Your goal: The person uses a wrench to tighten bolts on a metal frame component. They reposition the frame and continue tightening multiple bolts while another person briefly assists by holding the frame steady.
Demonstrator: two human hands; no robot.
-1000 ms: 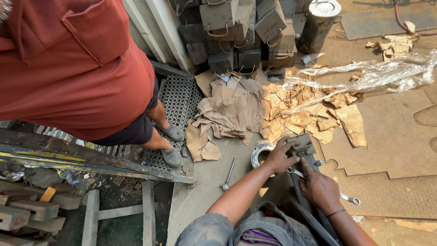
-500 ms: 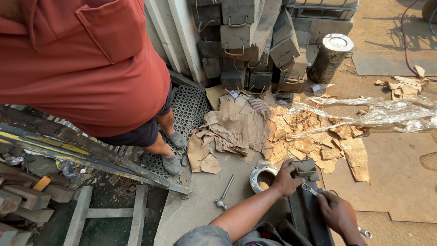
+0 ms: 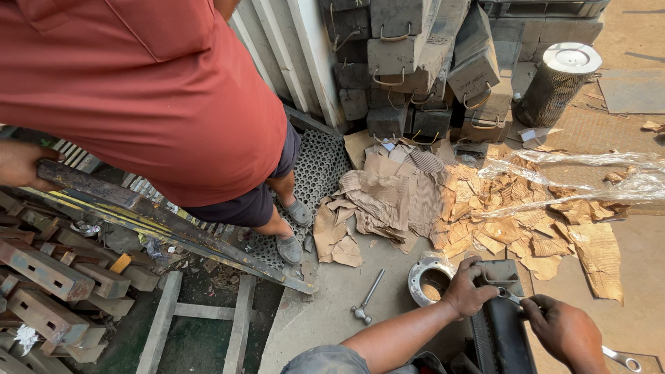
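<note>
My left hand [image 3: 465, 291] is closed around the top end of a dark metal part [image 3: 500, 332] that lies on the concrete in front of me. A grey bracket [image 3: 500, 271] sits at that end. My right hand [image 3: 564, 334] grips a shiny wrench [image 3: 620, 358] by its middle. The wrench's far jaw [image 3: 509, 296] rests on the part, just beside my left fingers. A round metal ring [image 3: 429, 278] lies on the floor to the left of my left hand.
A co-worker in a red shirt [image 3: 152, 90] stands at the left on a perforated mat [image 3: 315, 173], one hand [image 3: 21, 166] on a long rusty steel bar [image 3: 173, 223]. A small hammer [image 3: 365, 303], torn cardboard [image 3: 409, 194], plastic sheet [image 3: 582, 173], stacked metal blocks [image 3: 415, 62] and a mesh cylinder [image 3: 557, 83] surround me.
The view has shifted, so the blocks and cylinder sit lower and the co-worker's hand on the bar appears. My hands stay on the part and the wrench.
</note>
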